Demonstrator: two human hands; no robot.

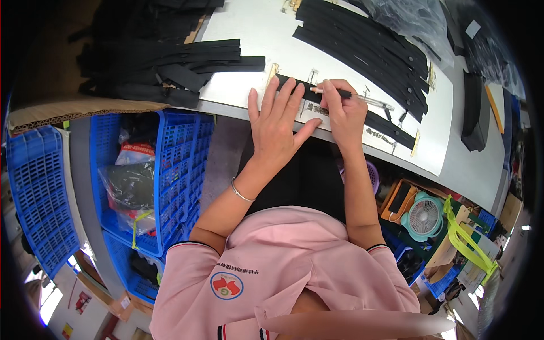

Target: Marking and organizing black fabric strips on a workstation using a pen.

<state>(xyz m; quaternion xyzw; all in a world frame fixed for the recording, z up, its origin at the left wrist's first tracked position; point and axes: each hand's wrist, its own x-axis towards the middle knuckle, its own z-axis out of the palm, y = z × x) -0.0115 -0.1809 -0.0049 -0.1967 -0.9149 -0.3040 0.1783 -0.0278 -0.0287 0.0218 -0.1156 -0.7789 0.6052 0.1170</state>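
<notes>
Left hand (275, 129) spread flat on a black strip (390, 129), along the near edge of the table (479, 175), right hand (343, 116) holding a pen (371, 101), more strips (362, 51) farther back

A workshop, by the look of it

I work at a white-topped bench (249, 34) among rows of black strips (362, 48), with stacked blue crates (184, 175) of bagged goods (133, 184) at my left and clear plastic sheeting (413, 20) beyond.
</notes>
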